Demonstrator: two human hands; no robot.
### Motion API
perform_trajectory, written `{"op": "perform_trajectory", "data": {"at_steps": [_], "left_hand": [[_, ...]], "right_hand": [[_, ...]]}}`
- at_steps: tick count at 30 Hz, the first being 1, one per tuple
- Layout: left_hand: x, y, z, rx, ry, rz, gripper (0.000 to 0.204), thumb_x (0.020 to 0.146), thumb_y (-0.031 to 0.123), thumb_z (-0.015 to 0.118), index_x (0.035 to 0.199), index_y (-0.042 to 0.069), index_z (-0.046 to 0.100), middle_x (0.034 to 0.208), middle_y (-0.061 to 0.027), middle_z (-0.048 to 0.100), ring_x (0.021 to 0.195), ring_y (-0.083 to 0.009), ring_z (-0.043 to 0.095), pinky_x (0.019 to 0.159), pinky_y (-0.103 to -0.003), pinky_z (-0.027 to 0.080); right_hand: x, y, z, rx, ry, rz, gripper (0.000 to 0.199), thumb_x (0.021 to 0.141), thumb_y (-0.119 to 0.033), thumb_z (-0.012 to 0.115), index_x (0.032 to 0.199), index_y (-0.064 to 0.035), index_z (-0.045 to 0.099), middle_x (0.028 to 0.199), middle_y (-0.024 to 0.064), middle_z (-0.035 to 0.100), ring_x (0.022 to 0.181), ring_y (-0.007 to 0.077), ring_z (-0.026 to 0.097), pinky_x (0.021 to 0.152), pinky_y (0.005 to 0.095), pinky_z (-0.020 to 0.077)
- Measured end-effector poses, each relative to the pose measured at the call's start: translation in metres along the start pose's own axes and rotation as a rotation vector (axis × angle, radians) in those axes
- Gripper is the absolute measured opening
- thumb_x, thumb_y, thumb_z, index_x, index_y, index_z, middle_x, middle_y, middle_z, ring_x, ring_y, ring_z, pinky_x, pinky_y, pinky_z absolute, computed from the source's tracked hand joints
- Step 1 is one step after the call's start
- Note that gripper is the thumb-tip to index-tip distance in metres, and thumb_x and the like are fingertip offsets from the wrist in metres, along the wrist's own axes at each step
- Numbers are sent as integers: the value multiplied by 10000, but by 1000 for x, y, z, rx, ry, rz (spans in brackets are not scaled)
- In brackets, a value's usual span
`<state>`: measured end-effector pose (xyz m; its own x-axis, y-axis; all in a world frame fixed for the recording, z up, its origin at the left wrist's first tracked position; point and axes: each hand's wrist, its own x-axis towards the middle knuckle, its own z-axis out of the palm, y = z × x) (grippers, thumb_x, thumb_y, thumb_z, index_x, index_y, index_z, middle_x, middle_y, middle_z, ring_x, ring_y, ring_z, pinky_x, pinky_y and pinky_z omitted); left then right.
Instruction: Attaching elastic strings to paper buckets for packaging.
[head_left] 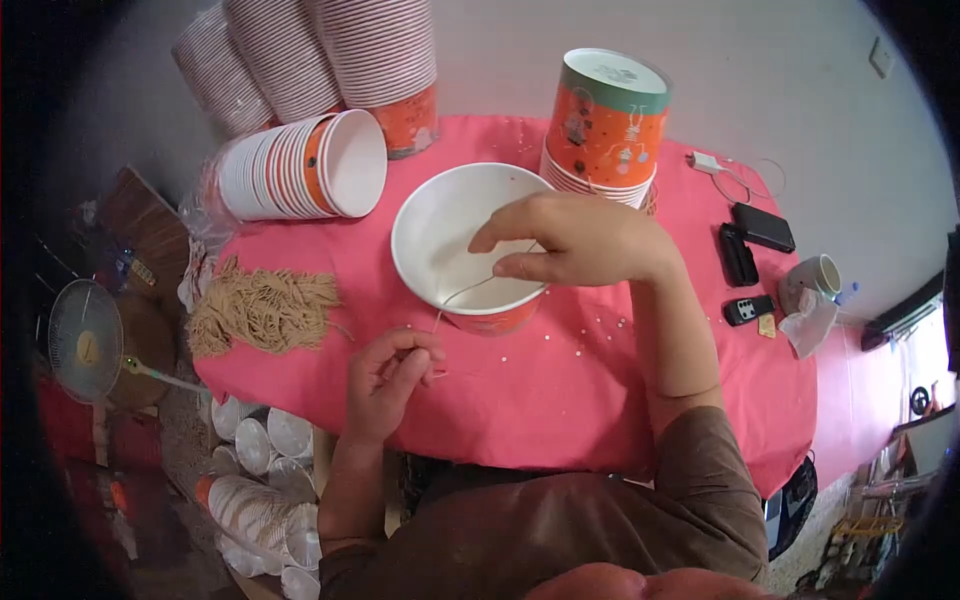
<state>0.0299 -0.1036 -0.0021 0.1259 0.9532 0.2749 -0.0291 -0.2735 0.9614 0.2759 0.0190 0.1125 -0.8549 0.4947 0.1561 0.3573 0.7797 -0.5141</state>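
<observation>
Pinching the cord (pixel 466 289) just outside the paper tub (pixel 425 235), the left hand (pixel 390 375) seems closed in its grip; the cord crosses the front rim (pixel 472 311) toward the right hand (pixel 570 235), its grip unclear. A loose pinch could drop the cord; hard pulling could tip the tub.

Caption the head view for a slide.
A thin cord runs from left hand to right hand at a white-lined tub on pink cloth.
</observation>
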Motion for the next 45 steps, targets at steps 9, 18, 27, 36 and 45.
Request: {"op": "perform_trajectory", "data": {"at_steps": [9,18,27,36,45], "left_hand": [[13,7,5,-109,-107,-27,228,932,56,520,1133,-27,585,978,-83,647,787,-112,598,732,-266,506],[10,-7,-16,-438,-266,-45,280,886,27,492,1143,-38,584,1038,-136,668,882,-188,656,818,-334,530],[3,13,-3,21,-119,-3,186,930,-11,536,1088,-53,624,1081,-148,676,996,-196,653,865,-331,524],[28,20,10,405,200,405,114,906,8,613,1001,-32,662,869,-68,668,684,-93,603,642,-218,512],[46,33,14,149,234,-7,113,915,73,618,978,3,680,668,25,560,569,-41,480,499,-209,369]], "right_hand": [[24,0,34,-8,-112,3,192,853,-124,607,1014,-25,643,879,142,678,812,301,644,720,385,491],[23,7,21,-76,206,-47,73,855,-77,582,836,-8,567,680,121,568,624,249,571,588,358,446],[21,9,16,-95,439,59,76,878,-76,574,878,-1,565,716,107,587,635,207,599,606,317,477],[20,-5,15,444,288,18,100,953,-97,538,911,-7,547,736,5,560,680,68,553,629,229,458],[12,-8,10,243,129,-204,63,908,-75,584,876,-21,574,715,-21,545,595,73,463,539,235,395]]}}
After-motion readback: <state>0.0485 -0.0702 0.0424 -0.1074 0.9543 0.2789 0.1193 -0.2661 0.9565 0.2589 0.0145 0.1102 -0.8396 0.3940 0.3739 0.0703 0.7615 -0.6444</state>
